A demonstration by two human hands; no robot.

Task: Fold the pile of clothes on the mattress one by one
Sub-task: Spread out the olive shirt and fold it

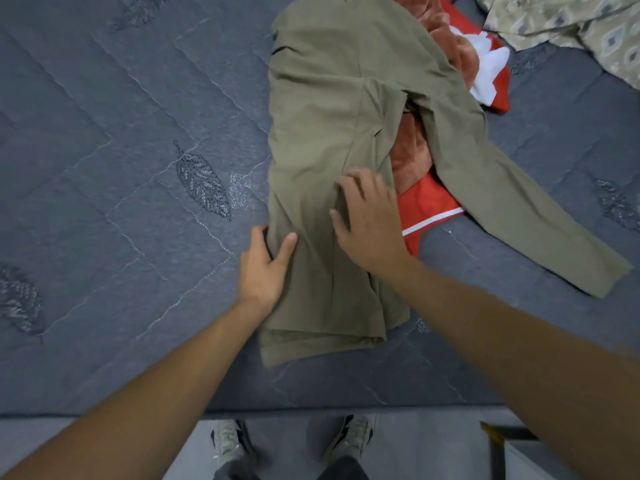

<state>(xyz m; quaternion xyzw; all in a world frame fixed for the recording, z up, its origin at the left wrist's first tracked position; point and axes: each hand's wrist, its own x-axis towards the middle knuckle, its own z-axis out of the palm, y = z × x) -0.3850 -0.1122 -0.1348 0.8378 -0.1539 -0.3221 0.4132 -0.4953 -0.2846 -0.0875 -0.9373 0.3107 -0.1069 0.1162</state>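
Olive-khaki soft woven trousers (332, 140) spread on grey quilted mattress (121, 168), over red pile. Light, limp, likely slides. Left hand (265, 268) pinches left edge; right hand (369, 223) presses flat, fingers spread. Best hold: hems, side seams.

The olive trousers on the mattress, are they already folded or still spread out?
Partly folded. One leg of the olive trousers lies doubled under the left hand and right hand; the other stretches out flat to the right.

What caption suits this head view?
Left hand grips khaki trousers' edge; right hand rests on them, on a mattress.
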